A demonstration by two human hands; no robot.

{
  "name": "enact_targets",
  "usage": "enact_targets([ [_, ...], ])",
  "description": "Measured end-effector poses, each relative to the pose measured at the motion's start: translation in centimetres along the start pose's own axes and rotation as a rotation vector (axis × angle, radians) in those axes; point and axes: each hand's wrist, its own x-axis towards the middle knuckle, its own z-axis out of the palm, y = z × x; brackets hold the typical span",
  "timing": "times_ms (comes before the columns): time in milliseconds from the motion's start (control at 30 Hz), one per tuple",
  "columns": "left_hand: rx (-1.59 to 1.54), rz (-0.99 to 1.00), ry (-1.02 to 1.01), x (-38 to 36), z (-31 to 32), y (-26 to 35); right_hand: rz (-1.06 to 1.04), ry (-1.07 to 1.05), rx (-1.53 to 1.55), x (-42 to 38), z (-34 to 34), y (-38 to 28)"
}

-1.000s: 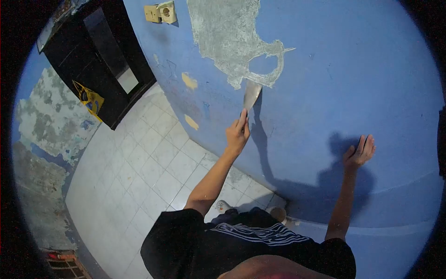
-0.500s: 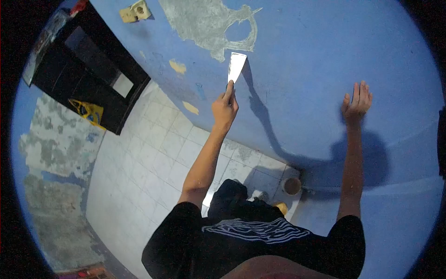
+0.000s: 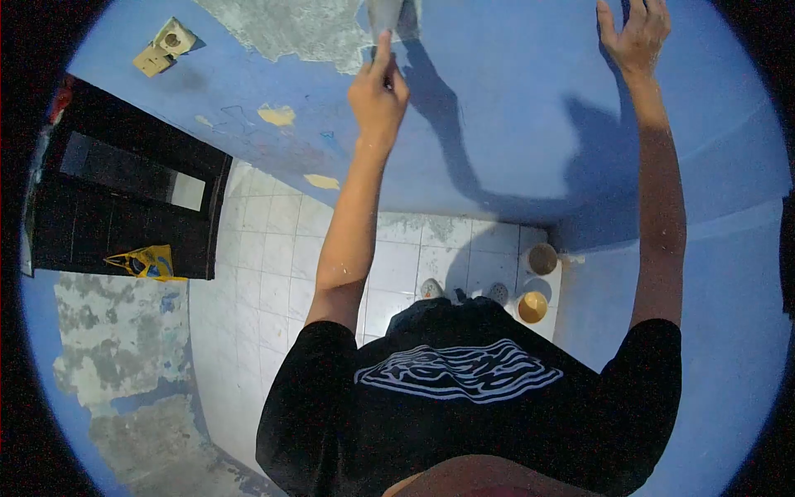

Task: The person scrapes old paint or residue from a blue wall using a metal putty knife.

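Observation:
My left hand [image 3: 378, 103] is closed round the handle of a putty knife [image 3: 384, 18], its index finger stretched along the blade. The blade points up the blue wall [image 3: 513, 108] and reaches the frame's top edge, by the right side of a bare grey patch [image 3: 290, 29]. Whether the blade's edge touches the wall cannot be made out. My right hand [image 3: 638, 41] is at the wall farther right, fingers apart and holding nothing. Its fingertips are cut off by the top of the frame.
A wall socket [image 3: 174, 39] sits at upper left. Below it are a dark door [image 3: 87, 195] and a hanging yellow bag [image 3: 153, 262]. Two round containers [image 3: 542, 259] [image 3: 532, 307] stand on the tiled floor [image 3: 248, 248] beside my feet. The left wall [image 3: 108, 331] has peeling paint.
The view has turned and tilted lower, showing more floor and both containers. Both hands appear higher in the picture. My left hand still grips the putty knife, now beside the grey patch.

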Motion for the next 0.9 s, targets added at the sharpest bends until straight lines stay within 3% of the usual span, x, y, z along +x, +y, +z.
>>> enact_targets([
  [133, -0.018, -0.135, -0.088, -5.7, -0.1, -0.6, -0.003, 0.01, -0.044, 0.6, 2.1, -0.6],
  [200, -0.054, -0.169, -0.099, -8.5, -0.1, -0.8, -0.035, 0.118, 0.071, 0.9, 2.5, -0.2],
  [333, -0.164, -0.329, -0.181, -5.3, 0.4, -0.8, -0.05, 0.124, 0.051, 0.4, 2.8, -0.2],
  [433, -0.071, -0.24, -0.149, -5.3, 0.5, -1.2, -0.063, 0.129, 0.028, 0.5, 2.8, -0.1],
  [900, -0.098, -0.261, -0.154, -6.4, 0.9, -2.5, -0.048, 0.128, 0.033, 0.5, 2.6, -0.4],
])
